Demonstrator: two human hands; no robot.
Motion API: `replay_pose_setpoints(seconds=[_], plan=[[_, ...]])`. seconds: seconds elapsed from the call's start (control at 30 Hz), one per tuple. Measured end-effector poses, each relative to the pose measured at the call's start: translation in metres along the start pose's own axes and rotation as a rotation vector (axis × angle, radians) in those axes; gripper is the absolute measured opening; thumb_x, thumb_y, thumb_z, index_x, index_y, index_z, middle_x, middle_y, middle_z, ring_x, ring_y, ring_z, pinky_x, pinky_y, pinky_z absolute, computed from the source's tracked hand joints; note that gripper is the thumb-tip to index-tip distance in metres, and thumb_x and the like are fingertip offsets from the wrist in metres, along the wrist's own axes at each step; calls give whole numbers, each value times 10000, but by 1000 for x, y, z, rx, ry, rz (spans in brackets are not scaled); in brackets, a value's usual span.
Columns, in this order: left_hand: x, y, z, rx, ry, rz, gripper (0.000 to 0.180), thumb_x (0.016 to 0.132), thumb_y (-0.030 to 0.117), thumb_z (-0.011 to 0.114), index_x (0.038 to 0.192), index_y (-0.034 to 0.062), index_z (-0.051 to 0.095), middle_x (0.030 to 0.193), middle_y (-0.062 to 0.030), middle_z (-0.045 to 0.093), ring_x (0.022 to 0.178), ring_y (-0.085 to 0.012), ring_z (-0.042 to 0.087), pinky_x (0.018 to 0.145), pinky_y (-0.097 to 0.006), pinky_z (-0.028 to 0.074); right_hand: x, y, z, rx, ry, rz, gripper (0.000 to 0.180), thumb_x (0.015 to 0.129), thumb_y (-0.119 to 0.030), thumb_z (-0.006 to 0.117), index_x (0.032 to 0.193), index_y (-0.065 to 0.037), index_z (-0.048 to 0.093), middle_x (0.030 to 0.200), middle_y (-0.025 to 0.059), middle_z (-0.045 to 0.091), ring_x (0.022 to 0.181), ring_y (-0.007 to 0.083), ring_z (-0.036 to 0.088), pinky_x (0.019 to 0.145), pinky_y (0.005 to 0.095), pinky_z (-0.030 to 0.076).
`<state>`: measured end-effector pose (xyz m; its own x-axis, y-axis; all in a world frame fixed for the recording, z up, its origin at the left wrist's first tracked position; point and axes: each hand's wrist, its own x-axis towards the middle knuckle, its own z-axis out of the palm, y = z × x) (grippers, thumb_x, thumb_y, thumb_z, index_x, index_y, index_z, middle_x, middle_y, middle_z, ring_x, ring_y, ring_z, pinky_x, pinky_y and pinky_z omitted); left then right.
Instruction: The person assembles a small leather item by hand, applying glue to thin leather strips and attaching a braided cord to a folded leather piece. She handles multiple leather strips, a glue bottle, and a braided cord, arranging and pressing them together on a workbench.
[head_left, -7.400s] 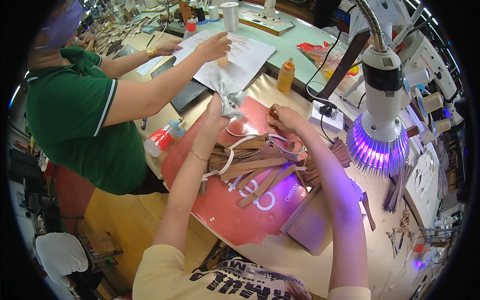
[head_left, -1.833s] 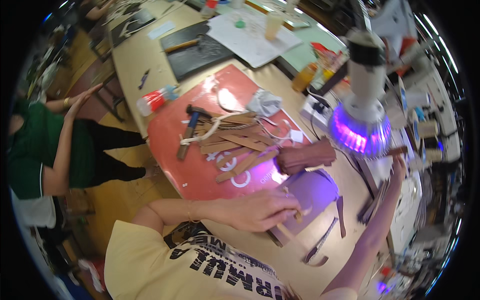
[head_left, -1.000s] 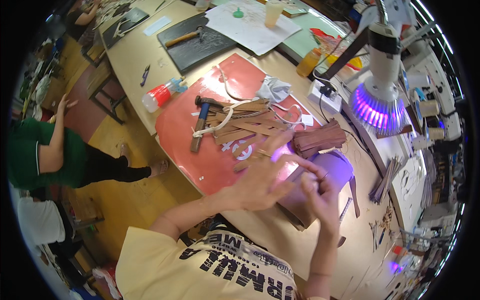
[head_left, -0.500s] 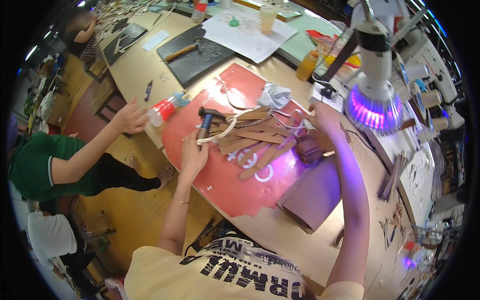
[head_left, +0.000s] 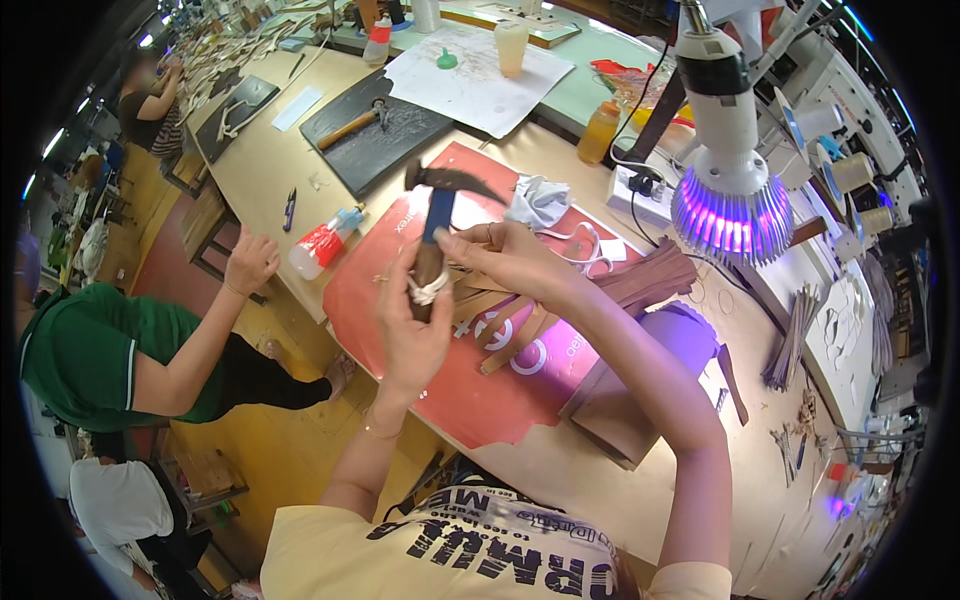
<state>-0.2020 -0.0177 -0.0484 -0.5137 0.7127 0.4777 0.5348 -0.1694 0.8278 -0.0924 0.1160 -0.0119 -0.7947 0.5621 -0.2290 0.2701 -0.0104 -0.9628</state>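
Blue-handled hammer (head_left: 438,212) is already held aloft, clamped in the left hand's (head_left: 412,335) grip; the right hand's (head_left: 508,262) grip cannot be judged; brown strips (head_left: 520,348) lie ungathered.

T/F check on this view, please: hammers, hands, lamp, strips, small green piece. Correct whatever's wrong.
1. The left hand grips a hammer. True.
2. The right hand holds the cloth. False: it is at the hammer's handle.
3. A second hammer lies on the black slab. True.
4. The lamp is unlit. False: it glows purple.
5. Some brown strips lie on the red sheet. True.
6. The green piece is on the red sheet. False: it is on the white paper.
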Motion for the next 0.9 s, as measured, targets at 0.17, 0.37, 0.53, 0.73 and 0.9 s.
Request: replay_pose_setpoints(seconds=[0.17, 0.37, 0.53, 0.73, 0.9], plan=[[80, -8, 31, -271, -107, -95, 442, 900, 81, 618, 1292, -59, 469, 989, -94, 597, 800, -130, 586, 661, -259, 474, -3, -13, -45, -25, 177, 42, 539, 875, -507, 665, 1145, -41, 646, 690, -27, 537, 590, 38, 466, 522, 214, 375], [236, -55, 83, -362, -427, -210, 435, 931, 146, 600, 1316, -10, 470, 970, -34, 609, 696, -70, 581, 555, -199, 432, -4, -13, -108, 154, 228, 163, 355, 977, -324, 580, 1227, -72, 580, 627, -100, 368, 504, 12, 282, 454, 193, 231], [258, -101, 151, -58, -598, -59, 540, 843, 175, 654, 1318, -14, 480, 1056, -148, 644, 905, -218, 653, 754, -313, 517, -45, 12, -139, 77, 272, 212, 375, 980, -339, 570, 1243, -72, 567, 624, -98, 337, 518, 18, 279, 463, 197, 223], [212, -151, 200, 257, -696, 113, 481, 800, 195, 604, 1257, 59, 537, 1138, -209, 627, 1074, -369, 586, 933, -421, 458, -93, 59, -163, 45, 401, 136, 359, 968, -341, 587, 1189, -58, 598, 640, -86, 350, 532, 37, 303, 476, 203, 223], [191, -176, 198, 403, -550, 215, 446, 810, 192, 585, 1232, 52, 547, 1149, -211, 584, 1120, -391, 520, 973, -458, 418, -121, 56, -158, 20, 448, 196, 353, 954, -346, 604, 1143, -47, 609, 644, -88, 352, 550, 32, 314, 492, 207, 231]])
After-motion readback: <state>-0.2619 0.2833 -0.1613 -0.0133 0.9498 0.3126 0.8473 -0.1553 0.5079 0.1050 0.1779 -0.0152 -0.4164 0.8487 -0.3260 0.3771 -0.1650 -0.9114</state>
